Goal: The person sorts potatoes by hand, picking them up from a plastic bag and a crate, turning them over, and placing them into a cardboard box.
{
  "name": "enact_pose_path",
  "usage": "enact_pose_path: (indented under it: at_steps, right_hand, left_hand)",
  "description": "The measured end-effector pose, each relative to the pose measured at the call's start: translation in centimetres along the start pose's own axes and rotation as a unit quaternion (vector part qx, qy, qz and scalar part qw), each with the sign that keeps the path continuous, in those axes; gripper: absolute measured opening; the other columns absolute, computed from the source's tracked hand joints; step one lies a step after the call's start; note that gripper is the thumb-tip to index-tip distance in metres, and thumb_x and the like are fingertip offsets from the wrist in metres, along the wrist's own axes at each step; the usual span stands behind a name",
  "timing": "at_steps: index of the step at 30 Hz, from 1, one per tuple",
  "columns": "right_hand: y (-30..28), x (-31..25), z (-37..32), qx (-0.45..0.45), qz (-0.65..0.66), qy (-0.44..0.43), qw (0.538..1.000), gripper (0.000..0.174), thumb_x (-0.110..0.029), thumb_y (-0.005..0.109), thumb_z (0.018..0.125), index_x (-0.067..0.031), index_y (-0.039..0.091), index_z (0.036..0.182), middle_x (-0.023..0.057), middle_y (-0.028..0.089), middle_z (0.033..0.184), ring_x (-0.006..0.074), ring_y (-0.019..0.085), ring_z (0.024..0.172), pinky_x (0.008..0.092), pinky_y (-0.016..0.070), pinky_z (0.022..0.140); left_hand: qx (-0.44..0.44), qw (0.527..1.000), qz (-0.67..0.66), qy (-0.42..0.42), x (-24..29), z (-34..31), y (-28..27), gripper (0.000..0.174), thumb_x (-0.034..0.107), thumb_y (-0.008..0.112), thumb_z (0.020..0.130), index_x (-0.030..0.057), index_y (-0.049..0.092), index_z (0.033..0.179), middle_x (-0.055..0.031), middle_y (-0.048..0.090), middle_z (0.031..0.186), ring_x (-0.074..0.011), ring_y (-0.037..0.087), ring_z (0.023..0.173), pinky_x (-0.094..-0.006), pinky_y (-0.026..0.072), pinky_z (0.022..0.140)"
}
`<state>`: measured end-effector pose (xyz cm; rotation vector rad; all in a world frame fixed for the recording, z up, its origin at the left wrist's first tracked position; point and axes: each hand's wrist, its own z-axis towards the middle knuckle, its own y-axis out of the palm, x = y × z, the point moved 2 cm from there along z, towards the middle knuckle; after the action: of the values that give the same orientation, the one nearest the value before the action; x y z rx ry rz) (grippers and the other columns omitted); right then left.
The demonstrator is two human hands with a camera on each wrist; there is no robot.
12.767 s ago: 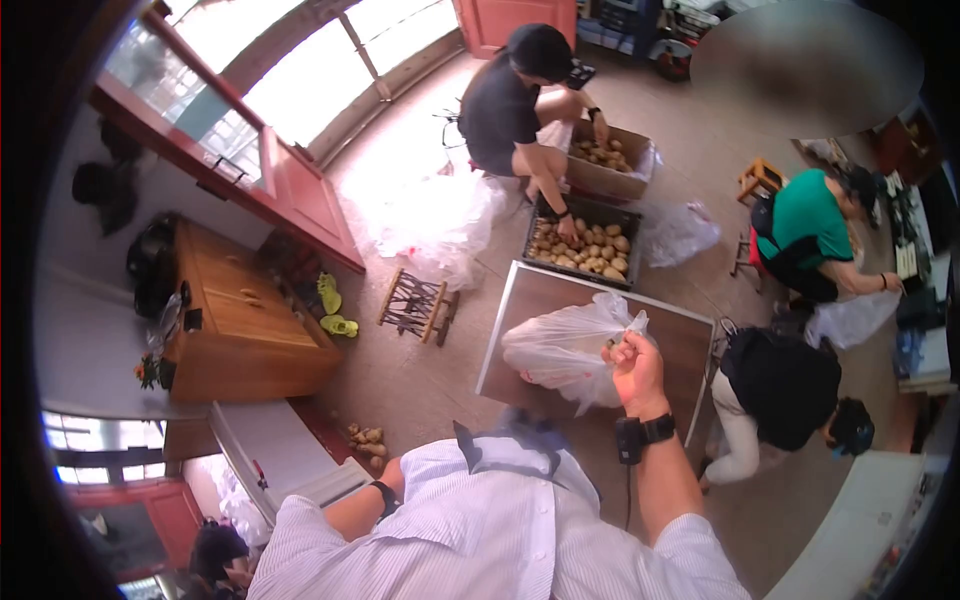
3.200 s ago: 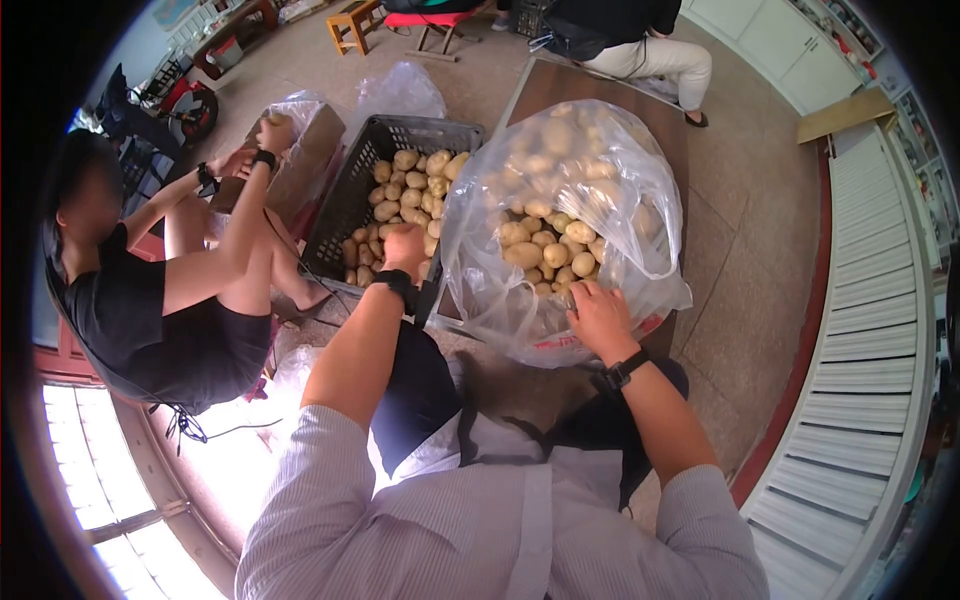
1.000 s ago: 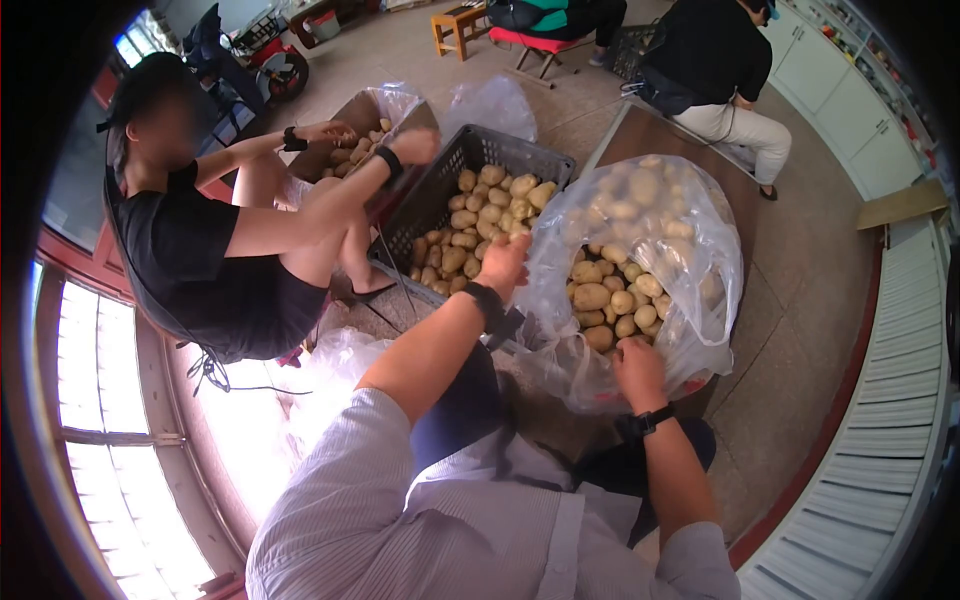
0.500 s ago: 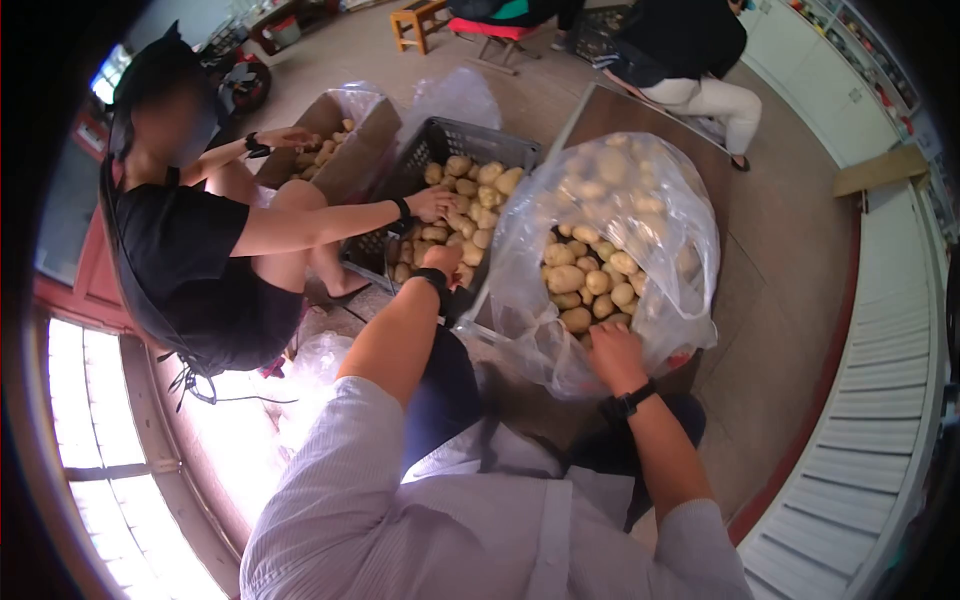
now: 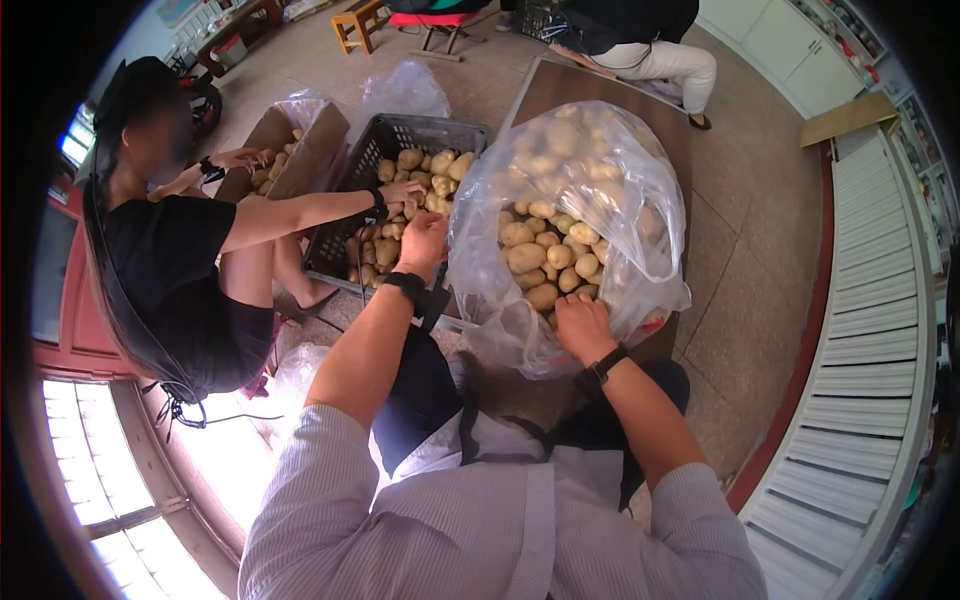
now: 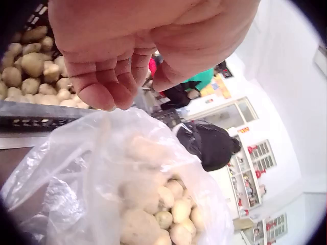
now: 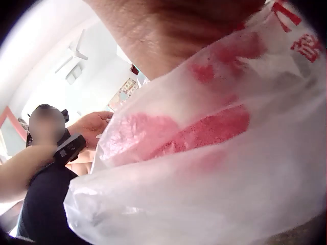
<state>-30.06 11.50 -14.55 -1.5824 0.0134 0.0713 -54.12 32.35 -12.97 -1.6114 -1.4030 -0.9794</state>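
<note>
My left hand [image 5: 424,242] hovers over the crate's near right corner beside the bag, fingers loosely bent; the left wrist view shows nothing between its fingers [image 6: 115,87]. A large clear plastic bag [image 5: 645,235] full of potatoes [image 5: 525,258] lies on the brown board, its mouth facing me. At the bag's near rim my right hand [image 5: 583,325] grips the plastic, its fingertips partly hidden. Red-printed plastic [image 7: 204,178] covers much of the right wrist view. Left of the bag, a black crate [image 5: 345,180] holds more potatoes [image 5: 385,250].
A person in black [image 5: 165,260] sits at the left, one hand in the crate and the other at a cardboard box [image 5: 320,150] of potatoes. Another person [image 5: 630,30] sits beyond the board [image 5: 560,85]. Loose plastic [image 5: 405,90] lies behind the crate.
My left hand has moved from over the potatoes in the crate rightward, nearer the bag. My right hand stays at the bag's rim. The head view has shifted.
</note>
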Motion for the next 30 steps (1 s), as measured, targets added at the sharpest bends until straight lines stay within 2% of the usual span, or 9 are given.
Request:
enact_pose_path:
  at_steps: [7,13,16,18,19,21,24,28,30]
  right_hand:
    - [0.2,-0.1,0.4,0.002,-0.014,0.021,1.0,0.015,-0.013,0.055,0.084,-0.0076,0.069,0.087,0.0097,0.066,0.096,0.0267,0.064,0.096,0.0436,0.0481,0.079]
    - [-1.7,0.1,0.4,-0.017,0.031,0.038,0.999,0.024,-0.023,0.072,0.076,-0.0067,0.066,0.092,0.0119,0.065,0.097,0.0295,0.065,0.094,0.0441,0.0494,0.079]
    - [-1.8,1.2,0.5,0.048,0.19,0.139,0.971,0.04,-0.03,0.08,0.072,-0.0041,0.064,0.097,0.0131,0.065,0.099,0.0317,0.065,0.093,0.044,0.0511,0.079]
    - [-0.4,2.4,0.7,0.054,0.45,0.201,0.868,0.037,-0.027,0.076,0.082,-0.0026,0.062,0.106,0.0111,0.066,0.102,0.0276,0.065,0.092,0.0393,0.0532,0.079]
    - [-0.6,2.6,0.7,0.053,0.45,0.202,0.868,0.037,-0.027,0.076,0.082,-0.0026,0.062,0.106,0.0111,0.066,0.102,0.0276,0.065,0.092,0.0393,0.0532,0.079]
    - [-0.1,2.5,0.7,-0.034,0.793,0.233,0.562,0.037,-0.019,0.071,0.088,-0.0035,0.059,0.12,0.0082,0.066,0.106,0.0217,0.065,0.094,0.0328,0.0531,0.082]
    - [-2.5,1.0,1.1,-0.009,0.843,0.19,0.504,0.038,-0.01,0.067,0.09,-0.0056,0.056,0.127,0.0055,0.065,0.106,0.0177,0.064,0.095,0.0298,0.0526,0.083]
    - [-2.8,-0.1,1.6,-0.003,0.826,0.166,0.539,0.041,-0.006,0.068,0.089,-0.0042,0.057,0.128,0.0042,0.064,0.105,0.0146,0.063,0.094,0.0279,0.0513,0.083]
    - [-2.8,-0.4,1.6,0.019,0.719,0.125,0.683,0.043,-0.001,0.067,0.087,-0.0032,0.059,0.128,0.0028,0.064,0.105,0.0107,0.06,0.094,0.0257,0.0497,0.083]
  left_hand:
    - [-0.153,0.986,0.041,0.057,1.0,-4.7,5.0,0.031,0.015,0.06,0.093,0.0011,0.058,0.121,-0.0047,0.062,0.089,-0.0122,0.058,0.064,-0.0273,0.0486,0.056]
    - [-0.216,0.97,0.105,0.043,0.3,-5.9,6.1,0.031,0.015,0.063,0.092,-0.0004,0.058,0.119,-0.0041,0.062,0.088,-0.0116,0.059,0.063,-0.027,0.0498,0.056]
    - [-0.236,0.966,0.106,0.029,0.1,-6.5,6.3,0.031,0.017,0.063,0.092,-0.001,0.059,0.117,-0.0047,0.062,0.09,-0.0123,0.06,0.063,-0.0285,0.0516,0.056]
    - [-0.296,0.952,0.08,-0.016,-0.5,-6.6,6.8,0.035,0.024,0.061,0.094,-0.0018,0.058,0.118,-0.0067,0.063,0.091,-0.0148,0.062,0.066,-0.0297,0.0539,0.059]
    - [-0.296,0.952,0.08,-0.016,-0.5,-6.9,7.0,0.035,0.024,0.061,0.094,-0.0018,0.058,0.118,-0.0067,0.063,0.091,-0.0148,0.062,0.066,-0.0297,0.0539,0.059]
    - [-0.349,0.93,0.068,-0.087,-0.8,-7.9,7.6,0.041,0.032,0.059,0.097,-0.0019,0.056,0.119,-0.0092,0.064,0.095,-0.0183,0.064,0.069,-0.0311,0.0554,0.062]
    - [-0.374,0.915,0.027,-0.148,-1.3,-9.0,8.2,0.046,0.037,0.057,0.098,-0.0015,0.054,0.123,-0.0123,0.065,0.099,-0.0217,0.065,0.072,-0.0328,0.0562,0.065]
    - [-0.414,0.892,-0.018,-0.181,-1.1,-9.2,8.2,0.045,0.035,0.057,0.099,-0.0008,0.053,0.125,-0.0147,0.065,0.103,-0.0242,0.066,0.075,-0.0347,0.0571,0.067]
    - [-0.43,0.879,-0.073,-0.192,-1.4,-9.0,8.4,0.043,0.033,0.055,0.1,-0.0001,0.053,0.126,-0.016,0.064,0.106,-0.0263,0.068,0.077,-0.0369,0.0583,0.07]
